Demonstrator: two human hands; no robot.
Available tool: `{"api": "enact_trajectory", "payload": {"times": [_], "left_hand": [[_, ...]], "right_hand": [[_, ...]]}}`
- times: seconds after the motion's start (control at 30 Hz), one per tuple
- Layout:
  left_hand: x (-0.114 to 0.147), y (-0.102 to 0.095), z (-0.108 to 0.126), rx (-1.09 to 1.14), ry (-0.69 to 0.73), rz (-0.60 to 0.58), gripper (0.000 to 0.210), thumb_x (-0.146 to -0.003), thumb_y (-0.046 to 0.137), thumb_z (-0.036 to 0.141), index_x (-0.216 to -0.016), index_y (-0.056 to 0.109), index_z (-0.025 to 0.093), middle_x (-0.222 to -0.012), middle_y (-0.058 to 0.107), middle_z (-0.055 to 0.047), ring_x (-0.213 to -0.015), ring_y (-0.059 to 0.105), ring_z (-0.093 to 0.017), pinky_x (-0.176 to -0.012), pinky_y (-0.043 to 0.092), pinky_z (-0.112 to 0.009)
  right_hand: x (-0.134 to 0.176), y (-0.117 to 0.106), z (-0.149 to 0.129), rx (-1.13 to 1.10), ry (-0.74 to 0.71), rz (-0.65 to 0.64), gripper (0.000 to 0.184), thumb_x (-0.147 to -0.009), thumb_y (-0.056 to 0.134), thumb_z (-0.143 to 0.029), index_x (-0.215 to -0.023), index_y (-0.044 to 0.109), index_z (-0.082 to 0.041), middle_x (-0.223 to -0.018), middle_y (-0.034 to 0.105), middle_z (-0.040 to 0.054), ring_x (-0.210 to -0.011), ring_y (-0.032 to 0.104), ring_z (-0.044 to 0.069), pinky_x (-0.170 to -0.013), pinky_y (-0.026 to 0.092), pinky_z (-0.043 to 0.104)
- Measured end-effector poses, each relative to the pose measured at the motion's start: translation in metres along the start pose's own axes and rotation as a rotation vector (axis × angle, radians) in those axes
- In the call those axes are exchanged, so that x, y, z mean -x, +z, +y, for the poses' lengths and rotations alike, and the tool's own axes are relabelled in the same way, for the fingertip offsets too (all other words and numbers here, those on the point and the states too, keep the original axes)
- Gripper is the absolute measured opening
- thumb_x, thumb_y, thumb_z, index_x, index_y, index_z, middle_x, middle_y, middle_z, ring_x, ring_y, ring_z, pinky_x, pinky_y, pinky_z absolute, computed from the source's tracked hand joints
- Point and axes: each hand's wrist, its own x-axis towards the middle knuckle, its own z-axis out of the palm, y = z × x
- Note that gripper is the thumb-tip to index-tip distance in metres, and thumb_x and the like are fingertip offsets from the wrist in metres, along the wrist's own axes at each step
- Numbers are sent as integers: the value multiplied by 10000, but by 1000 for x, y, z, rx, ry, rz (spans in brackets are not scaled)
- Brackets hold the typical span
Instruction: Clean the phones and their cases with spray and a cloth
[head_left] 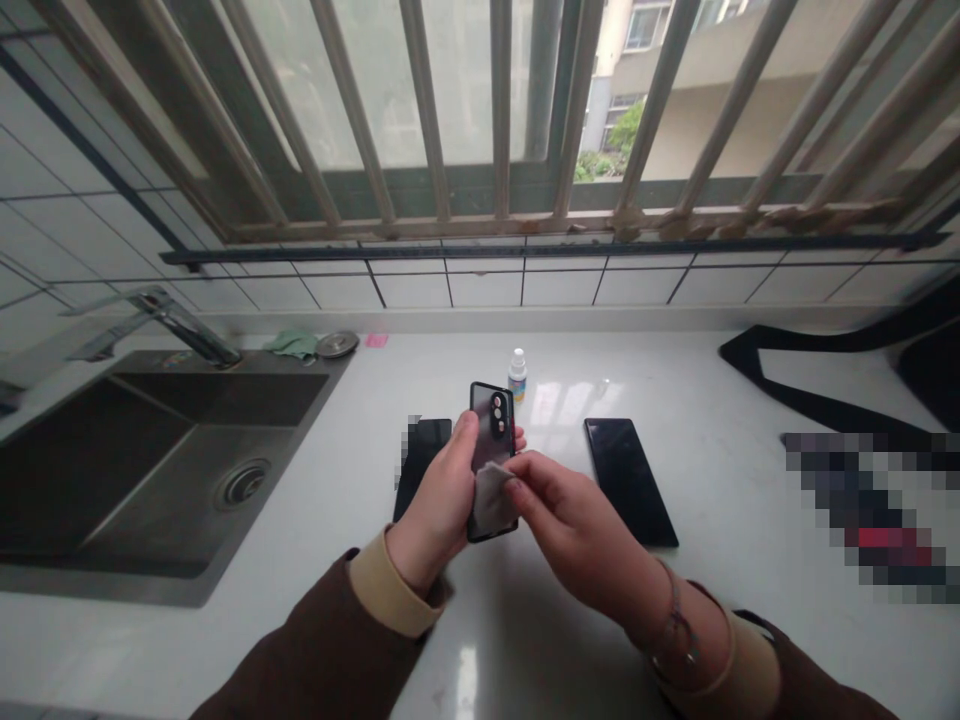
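Note:
A smartphone (486, 432) in a dark-edged case is in my left hand (441, 495), its back and camera lenses facing up. My left thumb lies along one long edge, and fingertips show at the opposite edge. Between thumb and fingers, my right hand (574, 515) pinches a small greyish wipe (492, 484) over the lower part of the phone's back. Behind the phone stands a small white-capped bottle (517, 372) with a coloured label. A black flat device (631, 482) lies right of my hands. Another dark flat device (426, 455) is partly hidden by my left hand.
At the left is a steel sink (300, 455) with a faucet (180, 325). A green cloth (294, 344), a round metal lid (337, 344) and a pink slip (376, 341) lie by it. A black strap (780, 375) is on the right; window bars rise behind.

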Motion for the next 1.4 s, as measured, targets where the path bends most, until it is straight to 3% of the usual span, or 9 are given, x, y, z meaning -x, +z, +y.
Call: {"api": "enact_trajectory", "payload": {"times": [0.1, 0.2, 0.33, 0.43, 0.53, 0.7, 0.93, 1.2, 1.4], "left_hand": [[3, 2, 4, 12, -52, -22, 486, -1132, 463, 464, -1207, 788, 111, -1094, 830, -166, -930, 799, -235, -953, 611, -368], [7, 3, 5, 26, -105, -140, 484, -1137, 436, 465, -1296, 762, 144, -1116, 828, -161, -914, 806, -257, -956, 619, -427], [11, 4, -2, 47, -148, -241, 400, -1122, 526, 408, -1357, 744, 170, -1233, 813, -142, -1180, 761, -278, -1104, 551, -428], [13, 4, -7, 36, -25, -240, 327, -1079, 647, 356, -1322, 768, 174, -1391, 761, -108, -1442, 600, -245, -1247, 408, -347], [12, 3, -9, 3, 16, -278, 367, -1040, 709, 437, -1305, 782, 194, -1463, 724, -92, -1510, 525, -259, -1291, 344, -362], [6, -5, -15, -96, -14, -286, 488, -1010, 707, 569, -1350, 738, 220, -1316, 780, -115, -1381, 629, -305, -1209, 444, -447], [2, -12, -16, -168, -13, -266, 542, -1017, 657, 628, -1356, 678, 206, -1117, 790, -104, -950, 760, -247, -886, 601, -392], [2, -3, -11, -40, 111, -112, 482, -981, 758, 517, -1322, 735, 177, -1210, 799, -128, -1176, 736, -281, -1008, 573, -377], [0, -3, -3, -4, 102, -6, 565, -1040, 599, 631, -1174, 773, 111, -1037, 820, -147, -905, 782, -244, -858, 618, -356]], "right_hand": [[-2, -9, 4, 20, 9, 297, 177, -1124, 536, -309, -1145, 695, -233, -965, 789, 41, -881, 774, 201, -787, 649, 325], [-5, -19, 6, 296, -140, 500, 167, -1102, 566, -224, -1205, 697, -221, -1142, 817, 84, -1061, 790, 235, -970, 647, 410], [-8, -18, 6, 597, -453, 283, 226, -1063, 585, -90, -1237, 706, -169, -1355, 780, 129, -1288, 729, 273, -1192, 548, 515], [-8, -11, 8, 618, -493, 169, 251, -1072, 557, -62, -1275, 695, -117, -1391, 761, 162, -1333, 710, 269, -1180, 580, 468], [-8, -9, 11, 603, -496, 151, 257, -1086, 545, -74, -1296, 689, -111, -1434, 738, 165, -1384, 676, 267, -1208, 569, 457], [-9, -13, 17, 653, -426, 150, 261, -1091, 526, -83, -1283, 699, -117, -1426, 735, 187, -1375, 682, 294, -1174, 596, 498], [-11, -17, 22, 774, -352, 142, 329, -1032, 510, -2, -1287, 702, -82, -1358, 760, 202, -1280, 725, 324, -1157, 595, 527], [-9, -11, 17, 718, -317, 118, 301, -1083, 467, -76, -1295, 681, -86, -1062, 795, 160, -1074, 714, 312, -1020, 611, 499], [-3, -4, 3, 582, -308, 18, 223, -1093, 466, -120, -1013, 670, -158, -847, 717, 104, -830, 635, 266, -769, 554, 404]]}}
